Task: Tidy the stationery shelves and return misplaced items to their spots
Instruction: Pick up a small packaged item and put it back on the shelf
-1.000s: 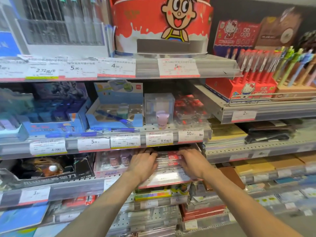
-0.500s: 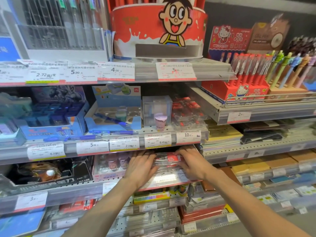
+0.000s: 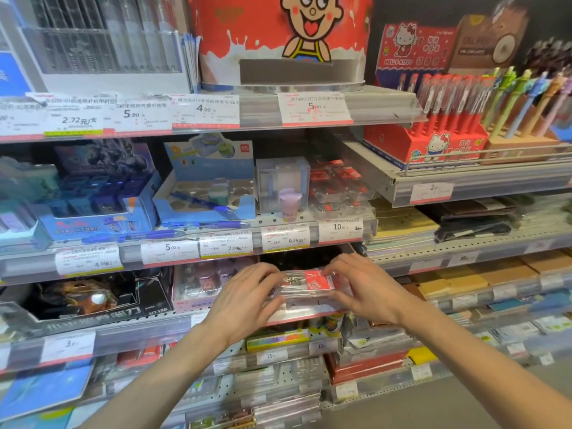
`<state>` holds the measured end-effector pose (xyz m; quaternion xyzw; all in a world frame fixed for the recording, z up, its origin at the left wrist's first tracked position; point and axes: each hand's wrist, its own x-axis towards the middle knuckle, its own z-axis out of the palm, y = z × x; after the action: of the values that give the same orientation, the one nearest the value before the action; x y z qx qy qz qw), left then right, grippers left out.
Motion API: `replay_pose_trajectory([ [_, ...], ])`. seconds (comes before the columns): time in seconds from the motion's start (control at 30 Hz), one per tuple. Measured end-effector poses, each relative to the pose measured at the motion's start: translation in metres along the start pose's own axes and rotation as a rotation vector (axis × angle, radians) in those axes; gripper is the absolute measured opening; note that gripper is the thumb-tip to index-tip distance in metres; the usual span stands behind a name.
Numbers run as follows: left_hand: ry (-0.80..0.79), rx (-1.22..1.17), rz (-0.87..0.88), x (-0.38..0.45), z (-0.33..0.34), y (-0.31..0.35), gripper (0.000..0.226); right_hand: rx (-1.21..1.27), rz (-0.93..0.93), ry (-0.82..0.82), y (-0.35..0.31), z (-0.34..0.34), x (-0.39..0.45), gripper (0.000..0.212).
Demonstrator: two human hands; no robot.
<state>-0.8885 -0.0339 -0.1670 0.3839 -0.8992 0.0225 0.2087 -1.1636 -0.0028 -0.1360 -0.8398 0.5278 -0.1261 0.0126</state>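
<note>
Head view: clear red-labelled pack (image 3: 311,284) gripped between both hands' fingers (image 3: 268,278).

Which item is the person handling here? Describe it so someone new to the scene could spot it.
Find the big red cartoon-boy display up top, then drop two shelves below it. There the left hand and right hand hold a clear plastic pack at its ends. Its red label distinguishes it from the pink-fronted tray to its left.

Both hands hold a clear plastic pack (image 3: 309,286) with a red label, just below the 9.45 price tag (image 3: 285,239). The left hand (image 3: 247,300) grips its left end. The right hand (image 3: 368,289) grips its right end.
</note>
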Motion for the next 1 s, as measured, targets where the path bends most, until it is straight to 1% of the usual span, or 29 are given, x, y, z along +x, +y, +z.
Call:
replay_pose_trajectory([
  [0.13, 0.010, 0.025, 0.015, -0.005, -0.029, 0.014, 0.043, 0.013, -0.022, 0.024, -0.009, -0.022, -0.015, 0.038],
  [0.27, 0.049, 0.048, 0.097, -0.002, -0.060, 0.023, 0.040, 0.011, -0.050, 0.072, -0.016, -0.052, -0.027, 0.036],
  [0.4, 0.107, 0.122, 0.162, 0.012, -0.090, 0.030, 0.039, -0.009, -0.069, 0.134, -0.021, -0.084, -0.031, 0.040],
  [0.53, 0.193, 0.154, 0.223, 0.041, -0.115, 0.031, 0.040, -0.013, -0.056, 0.244, -0.019, -0.110, -0.032, 0.040],
  [0.63, 0.222, 0.198, 0.259, 0.064, -0.124, 0.030, 0.038, -0.041, -0.033, 0.328, -0.018, -0.122, -0.029, 0.041],
  [0.8, 0.240, 0.202, 0.205, 0.094, -0.127, 0.028, 0.042, -0.108, 0.046, 0.440, -0.023, -0.122, -0.022, 0.036],
  [0.93, 0.212, 0.202, 0.028, 0.106, -0.125, 0.029, 0.051, -0.154, 0.179, 0.500, -0.026, -0.116, -0.009, 0.033],
  [1.0, 0.169, 0.215, -0.023, 0.109, -0.124, 0.026, 0.053, -0.174, 0.273, 0.504, -0.027, -0.115, 0.000, 0.031],
])
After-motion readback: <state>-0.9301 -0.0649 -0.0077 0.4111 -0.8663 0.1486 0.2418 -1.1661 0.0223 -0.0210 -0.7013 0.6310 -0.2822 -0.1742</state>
